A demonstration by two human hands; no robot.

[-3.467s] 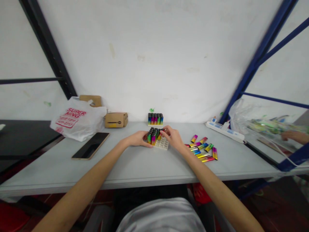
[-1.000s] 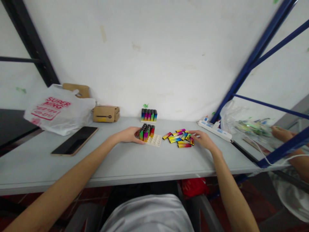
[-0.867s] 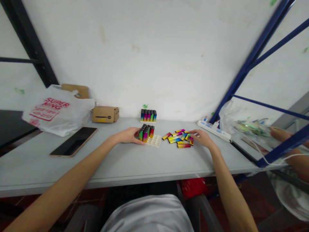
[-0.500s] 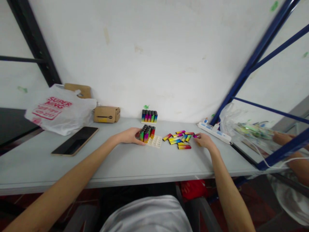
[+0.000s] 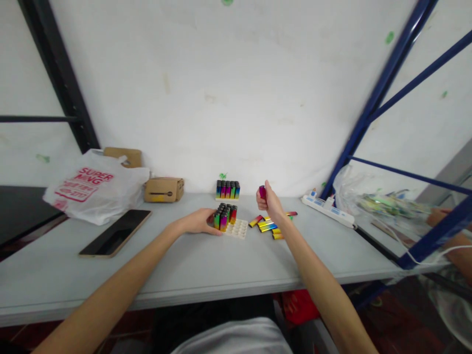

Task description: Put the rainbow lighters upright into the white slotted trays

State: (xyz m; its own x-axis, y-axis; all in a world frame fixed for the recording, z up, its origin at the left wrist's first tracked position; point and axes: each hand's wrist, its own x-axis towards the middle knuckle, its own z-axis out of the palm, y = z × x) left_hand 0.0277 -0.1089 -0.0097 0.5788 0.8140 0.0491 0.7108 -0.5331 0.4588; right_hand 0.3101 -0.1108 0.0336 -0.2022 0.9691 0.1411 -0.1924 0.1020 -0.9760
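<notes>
My left hand [image 5: 202, 221] is curled round the left side of a cream-coloured tray [image 5: 240, 229] with round holes, gripping it on the table. Several rainbow-coloured lighters [image 5: 223, 221] with black tops stand upright in the tray's left part; bare holes show on its right. Raised above the table, my right hand [image 5: 272, 201] is closed on a magenta lighter [image 5: 262, 192], held upright in the fingers. Beneath that hand and wrist lie several loose lighters [image 5: 265, 225], partly hidden by the forearm. Against the wall, a second group of lighters [image 5: 227, 189] stands upright on a similar base.
A phone [image 5: 116, 233] lies on the left, near a white plastic bag [image 5: 96, 191] and a small cardboard box [image 5: 164, 190]. On the right are a power strip [image 5: 328, 210] and a blue metal frame [image 5: 376, 108]. Another person's arm [image 5: 452, 231] is beyond the frame.
My right hand has picked up the magenta lighter from the right end of the loose pile and moved left and up with it. The left hand stays on the tray. The camera has tilted slightly upward.
</notes>
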